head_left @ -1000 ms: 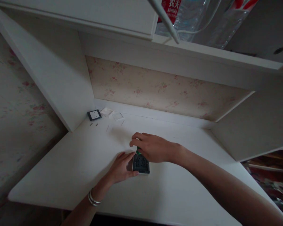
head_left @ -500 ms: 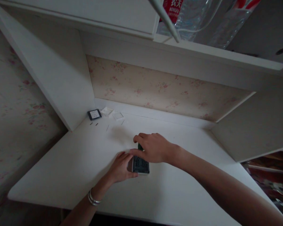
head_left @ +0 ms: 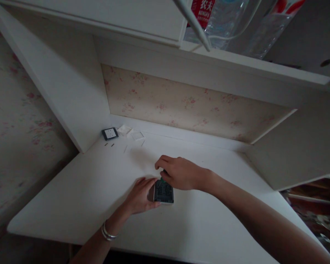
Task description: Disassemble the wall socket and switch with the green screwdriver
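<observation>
A dark wall socket module (head_left: 164,193) lies back-up on the white desk (head_left: 71,194). My left hand (head_left: 140,195) presses against its left edge, fingers curled round it, steadying it. My right hand (head_left: 178,172) hovers over its far end, fingers closed on a small dark green tool handle (head_left: 162,178) that points down into the module. Most of the tool is hidden under my fingers.
A second socket (head_left: 110,134) with a white face sits in the desk's back left corner, beside clear plastic pieces (head_left: 131,132) and a few small screws (head_left: 109,145). Shelves overhang the desk, with water bottles (head_left: 222,18) above. A white side panel (head_left: 297,146) closes the right.
My right hand has shifted slightly over the module's far end, turning the green handle; the left hand and the module stay put.
</observation>
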A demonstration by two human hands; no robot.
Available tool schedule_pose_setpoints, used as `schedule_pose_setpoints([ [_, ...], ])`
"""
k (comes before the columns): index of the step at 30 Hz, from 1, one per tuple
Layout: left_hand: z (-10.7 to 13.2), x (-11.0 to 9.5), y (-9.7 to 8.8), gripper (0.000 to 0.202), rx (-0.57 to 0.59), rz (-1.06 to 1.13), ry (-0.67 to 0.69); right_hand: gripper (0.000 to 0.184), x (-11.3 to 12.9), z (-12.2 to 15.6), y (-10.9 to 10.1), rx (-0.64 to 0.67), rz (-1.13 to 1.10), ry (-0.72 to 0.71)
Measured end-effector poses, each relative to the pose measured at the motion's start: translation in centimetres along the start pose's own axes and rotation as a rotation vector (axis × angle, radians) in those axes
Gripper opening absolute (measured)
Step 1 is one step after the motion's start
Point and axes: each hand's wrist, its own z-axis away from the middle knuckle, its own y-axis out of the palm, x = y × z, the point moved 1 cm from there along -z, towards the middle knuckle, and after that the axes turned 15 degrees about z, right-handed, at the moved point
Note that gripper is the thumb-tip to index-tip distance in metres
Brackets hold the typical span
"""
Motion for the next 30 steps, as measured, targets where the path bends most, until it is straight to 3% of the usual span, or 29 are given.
schedule_pose_setpoints([
  [3, -0.02, -0.19, -0.1, 0.085, 0.008, 0.009, 0.018, 0.039, 0.21, 0.14, -0.33, 0.028, -0.031, -0.001],
  [7, -0.02, -0.33, -0.12, 0.087, -0.004, -0.001, 0.007, 0.03, 0.53, 0.04, -0.34, 0.015, 0.053, 0.113],
  [9, 0.05, -0.19, -0.05, 0.089, -0.009, -0.005, 0.008, 0.024, 0.48, 0.1, -0.37, 0.008, 0.008, 0.019],
  [13, 0.15, 0.07, -0.02, 0.09, -0.004, 0.008, 0.019, 0.034, 0.21, 0.27, -0.5, 0.019, -0.101, -0.092],
  [19, 0.17, 0.2, 0.04, 0.088, -0.003, 0.003, 0.014, 0.028, 0.51, -0.36, 0.11, 0.003, 0.058, 0.099],
  [21, 0.19, 0.24, 0.08, 0.09, -0.005, 0.003, 0.01, 0.022, 0.58, -0.31, -0.1, -0.006, 0.018, 0.011],
  [24, 0.15, 0.09, -0.04, 0.088, -0.002, 0.014, 0.008, 0.033, 0.65, -0.1, -0.65, 0.015, -0.103, -0.142],
  [28, 0.1, -0.12, -0.24, 0.085, 0.011, 0.023, -0.002, 0.027, 0.61, -0.48, -0.4, 0.027, -0.016, 0.04],
  [30, 0.15, 0.03, -0.19, 0.089, 0.006, 0.02, -0.005, 0.031, 0.54, -0.71, -0.13, 0.006, 0.004, 0.058],
])
